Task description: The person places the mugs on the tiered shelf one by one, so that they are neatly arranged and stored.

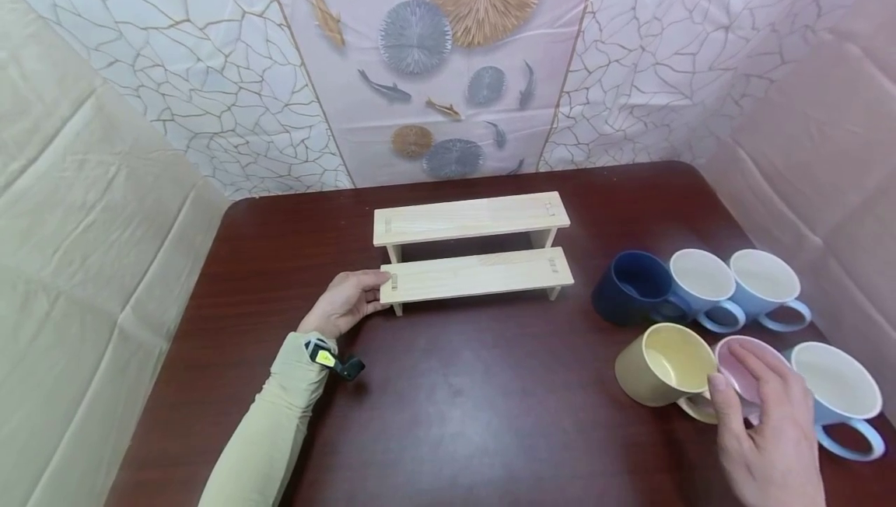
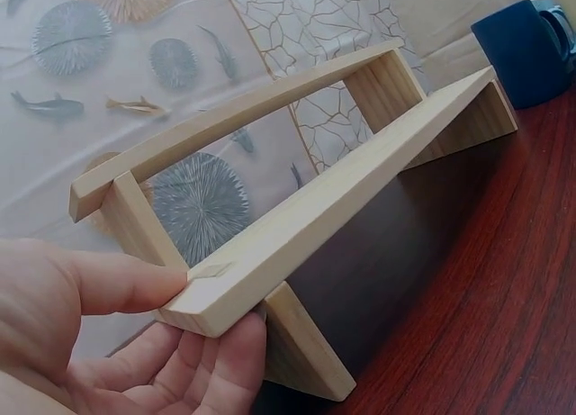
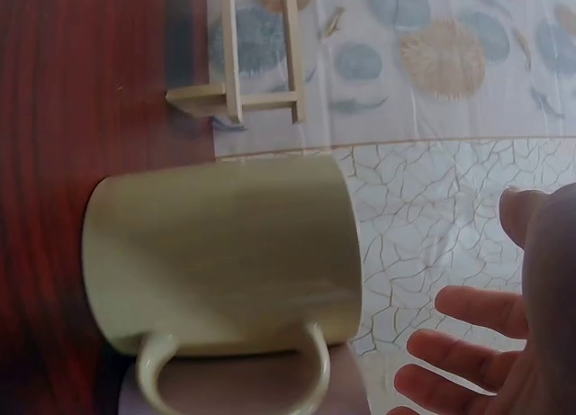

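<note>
My left hand (image 1: 343, 305) pinches the left end of the lower board (image 1: 476, 275) of a two-step pale wooden shelf. In the left wrist view its thumb (image 2: 126, 282) lies on top and the fingers curl underneath. Behind and higher is the upper board (image 1: 472, 219). At lower right, my right hand (image 1: 773, 433) hovers over a pink mug (image 1: 733, 377), fingers spread and partly covering it. A pale yellow mug (image 1: 638, 376) stands just left of that hand. The right wrist view shows the fingers (image 3: 468, 347) apart from the yellow mug (image 3: 225, 253).
A navy mug (image 1: 616, 301) and two light blue mugs (image 1: 700, 277) (image 1: 763, 277) form the back row. Another light blue mug (image 1: 836, 382) stands right of the pink one. The dark red table (image 1: 448, 414) meets patterned cloth walls (image 1: 210, 64).
</note>
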Available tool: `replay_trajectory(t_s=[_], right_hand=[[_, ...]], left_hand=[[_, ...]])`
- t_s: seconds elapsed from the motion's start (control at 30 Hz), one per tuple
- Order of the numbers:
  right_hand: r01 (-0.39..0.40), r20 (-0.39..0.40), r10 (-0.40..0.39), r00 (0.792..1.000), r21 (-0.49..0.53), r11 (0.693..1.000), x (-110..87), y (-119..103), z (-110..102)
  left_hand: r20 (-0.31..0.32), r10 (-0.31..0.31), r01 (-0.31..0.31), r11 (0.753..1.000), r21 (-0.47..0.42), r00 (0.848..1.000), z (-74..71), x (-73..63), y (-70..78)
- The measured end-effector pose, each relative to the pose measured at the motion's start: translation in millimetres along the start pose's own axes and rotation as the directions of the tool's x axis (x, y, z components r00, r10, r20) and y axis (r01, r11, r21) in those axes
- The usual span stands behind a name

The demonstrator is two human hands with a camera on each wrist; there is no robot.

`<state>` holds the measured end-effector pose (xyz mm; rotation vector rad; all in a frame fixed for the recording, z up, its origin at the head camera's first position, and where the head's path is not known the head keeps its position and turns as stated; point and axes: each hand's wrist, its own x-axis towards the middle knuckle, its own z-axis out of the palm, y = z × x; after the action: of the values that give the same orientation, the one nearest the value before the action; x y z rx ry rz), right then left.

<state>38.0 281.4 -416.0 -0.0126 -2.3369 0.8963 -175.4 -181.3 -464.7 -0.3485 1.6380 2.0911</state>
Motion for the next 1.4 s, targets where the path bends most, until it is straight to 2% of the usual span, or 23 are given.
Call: replay_trajectory(t_s=[0.13, 0.23, 0.47, 0.57, 0.7, 0.8, 0.93, 1.03, 1.1, 1.23, 1.3, 1.4], right_hand=[[-0.114, -0.022, 0.113, 0.993, -0.051, 0.992, -3.9, -1, -2], [-0.218, -0.033, 0.216, 0.976, -0.097, 0.971, -6.5, -5, -3], [-0.361, -0.094, 0.349, 0.932, -0.195, 0.912, -13.8, -6, -1], [-0.375, -0.157, 0.348, 0.924, -0.203, 0.905, -18.1, -6, 0], [-0.341, -0.234, 0.299, 0.925, -0.164, 0.926, -22.9, -6, 5], [-0.381, -0.294, 0.325, 0.899, -0.157, 0.911, -26.3, -8, 9], [-0.462, -0.404, 0.373, 0.835, -0.146, 0.875, -33.4, -9, 16], [-0.456, -0.463, 0.358, 0.811, -0.115, 0.882, -40.2, -7, 22], [-0.431, -0.472, 0.339, 0.814, -0.100, 0.897, -44.1, -6, 25], [-0.387, -0.447, 0.316, 0.837, -0.074, 0.919, -48.3, -3, 30], [-0.401, -0.419, 0.339, 0.842, -0.065, 0.914, -50.5, -3, 33], [-0.446, -0.396, 0.389, 0.832, -0.062, 0.893, -52.9, -3, 37]], left_hand=[[-0.008, 0.003, -0.003, 1.000, 0.003, 1.000, -0.3, 1.3, -1.6], [-0.006, 0.007, -0.007, 1.000, -0.007, 1.000, -0.7, 1.5, -2.2], [-0.002, 0.017, -0.017, 0.997, -0.070, 1.000, 1.7, 3.4, -5.2], [-0.006, 0.024, -0.024, 0.997, -0.069, 1.000, 2.6, 4.3, -6.1], [-0.013, 0.031, -0.032, 0.998, -0.049, 0.999, 1.8, 4.9, -6.1], [-0.009, 0.027, -0.028, 0.998, -0.051, 1.000, 0.8, 5.1, -6.1], [-0.001, 0.021, -0.021, 0.998, -0.058, 1.000, 0.8, 5.0, -6.4], [-0.003, 0.016, -0.016, 0.998, -0.063, 1.000, 1.5, 5.1, -6.5], [-0.002, 0.016, -0.016, 0.998, -0.064, 1.000, 1.8, 4.8, -6.2], [-0.001, 0.019, -0.019, 0.997, -0.080, 1.000, 2.2, 4.2, -5.6], [0.003, 0.022, -0.022, 0.996, -0.087, 1.000, 2.1, 3.9, -5.7], [0.003, 0.029, -0.029, 0.995, -0.092, 1.000, 3.1, 3.9, -6.9]])
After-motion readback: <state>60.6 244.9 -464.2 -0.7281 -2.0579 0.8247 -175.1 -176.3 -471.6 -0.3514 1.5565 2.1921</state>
